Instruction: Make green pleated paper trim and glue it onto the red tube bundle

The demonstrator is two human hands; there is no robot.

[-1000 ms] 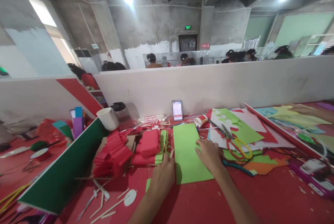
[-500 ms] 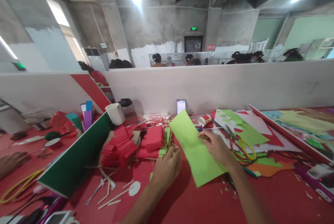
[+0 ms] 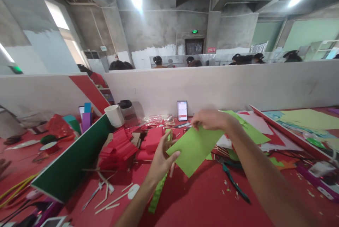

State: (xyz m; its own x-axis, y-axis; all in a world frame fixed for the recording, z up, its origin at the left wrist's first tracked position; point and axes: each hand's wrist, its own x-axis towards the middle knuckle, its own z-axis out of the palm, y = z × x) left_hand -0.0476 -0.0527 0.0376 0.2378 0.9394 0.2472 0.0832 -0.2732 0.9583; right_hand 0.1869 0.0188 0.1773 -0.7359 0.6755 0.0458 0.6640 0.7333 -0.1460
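A light-green sheet of paper [image 3: 197, 149] hangs tilted above the red table in front of me. My right hand [image 3: 210, 120] has its fingers closed on the sheet's upper edge. At the left corner, my left hand [image 3: 162, 156] lays its thumb over the paper, its fingers partly hidden behind. A crinkled green paper strip [image 3: 158, 193] slants down to the table just below my left hand. Pliers with dark green handles [image 3: 234, 181] lie under my right forearm. Folded red paper [image 3: 155, 139] and a red paper bundle [image 3: 120, 149] sit left of the sheet.
A green board [image 3: 76, 160] divides the table on the left, beside a white cup [image 3: 114, 115]. A lit phone [image 3: 182, 110] leans on the white partition [image 3: 219, 85]. Thin sticks [image 3: 112, 202] and a white disc [image 3: 134, 191] lie at front left. Cut green paper [image 3: 251, 128] lies right.
The green sheet has turned and shifted left, toward my left hand. My right hand has moved up to its top edge, and my left hand has opened outward and taken its corner.
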